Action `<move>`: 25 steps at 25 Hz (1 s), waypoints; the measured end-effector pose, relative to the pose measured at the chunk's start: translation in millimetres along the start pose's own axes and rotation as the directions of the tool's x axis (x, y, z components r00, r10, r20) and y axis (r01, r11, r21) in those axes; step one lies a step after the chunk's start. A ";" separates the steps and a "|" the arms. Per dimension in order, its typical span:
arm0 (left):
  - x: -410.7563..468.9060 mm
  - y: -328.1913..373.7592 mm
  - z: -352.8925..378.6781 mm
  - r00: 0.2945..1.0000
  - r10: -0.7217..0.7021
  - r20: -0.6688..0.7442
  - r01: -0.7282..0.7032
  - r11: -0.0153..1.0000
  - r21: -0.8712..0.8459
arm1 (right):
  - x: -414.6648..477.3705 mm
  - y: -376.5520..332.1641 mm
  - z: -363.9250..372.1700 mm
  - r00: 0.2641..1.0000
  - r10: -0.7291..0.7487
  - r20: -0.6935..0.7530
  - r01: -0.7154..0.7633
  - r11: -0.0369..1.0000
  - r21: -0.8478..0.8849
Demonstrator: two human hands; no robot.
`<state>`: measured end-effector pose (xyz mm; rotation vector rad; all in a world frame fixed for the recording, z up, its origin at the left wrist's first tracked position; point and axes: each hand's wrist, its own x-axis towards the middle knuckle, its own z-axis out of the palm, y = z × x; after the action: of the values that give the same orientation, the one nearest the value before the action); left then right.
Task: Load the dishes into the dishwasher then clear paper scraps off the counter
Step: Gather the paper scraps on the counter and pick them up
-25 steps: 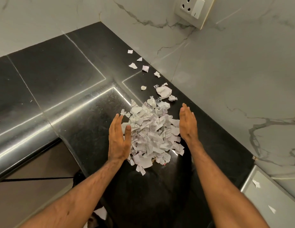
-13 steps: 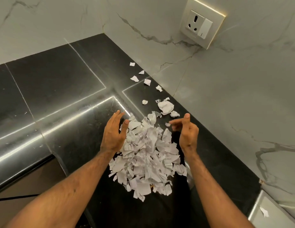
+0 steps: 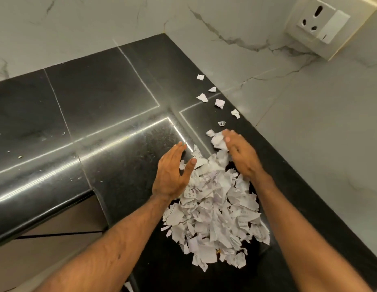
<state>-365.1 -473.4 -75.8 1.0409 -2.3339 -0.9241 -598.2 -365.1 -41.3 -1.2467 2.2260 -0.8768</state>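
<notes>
Two bare forearms reach forward from the bottom edge over a black polished stone counter [image 3: 99,102], which has thin pale joint lines and a rounded front edge to the left of the hands. Left of the left forearm and below this edge, some brown floor tiles [image 3: 57,226] are visible.

The left hand [image 3: 173,173] stands on its outer edge with the palm turned to the right. Its fingers are straight and held together and the thumb is spread apart, so the hand is open and grips nothing. The thumb and palm touch the left side of a heap of torn white paper scraps with printed text [image 3: 217,213]. This heap lies on the counter between the two hands and wrists and spreads toward the person between the forearms.

The right hand [image 3: 242,154] is on the other side of the heap, a little farther forward than the left one, with the palm turned left and down. Its fingers are extended and only slightly bent, and their tips rest on a crumpled white paper lump [image 3: 218,141] at the far end of the heap. I cannot tell if they press it.

Beyond the right fingertips, several small loose white scraps [image 3: 219,103] lie apart in a row, near the grey veined marble wall [image 3: 309,123]. To the upper right of the right hand, a cream socket plate with a switch [image 3: 322,24] sits on this wall.
</notes>
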 end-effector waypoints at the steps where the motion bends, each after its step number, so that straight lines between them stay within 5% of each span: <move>1: -0.1 -0.1 0.3 1.000 0.003 -0.005 -0.003 1.000 0.000 | -15.2 -11.8 6.5 0.998 -0.022 0.063 0.020 0.999 0.032; 4: 0.4 0.4 1.8 1.000 0.017 -0.006 -0.017 1.000 0.022 | -46.8 -31.1 13.6 0.972 -0.040 0.231 -0.016 0.972 0.236; 6: 1.3 1.4 2.7 0.999 0.033 0.003 -0.033 0.998 0.055 | -35.7 -29.2 6.2 0.989 -0.027 0.147 -0.027 0.935 0.353; 10: 0.3 2.7 2.6 0.998 0.053 0.023 -0.054 0.996 0.072 | 50.1 -13.0 -15.8 0.993 -0.067 -0.100 0.080 0.989 0.128; 17: 1.4 2.1 -0.1 0.999 0.032 0.019 -0.034 0.997 0.064 | 151.0 15.7 0.3 0.997 -0.053 0.064 0.067 0.970 -0.235; 25: 1.4 -0.1 1.0 0.999 0.035 0.006 -0.035 0.997 0.064 | 23.0 -20.3 28.0 0.959 -0.167 0.230 0.179 0.983 -0.033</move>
<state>-366.5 -474.2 -76.4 1.0205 -2.3919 -0.8450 -579.7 -401.7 -48.2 -1.5050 1.9952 -0.7003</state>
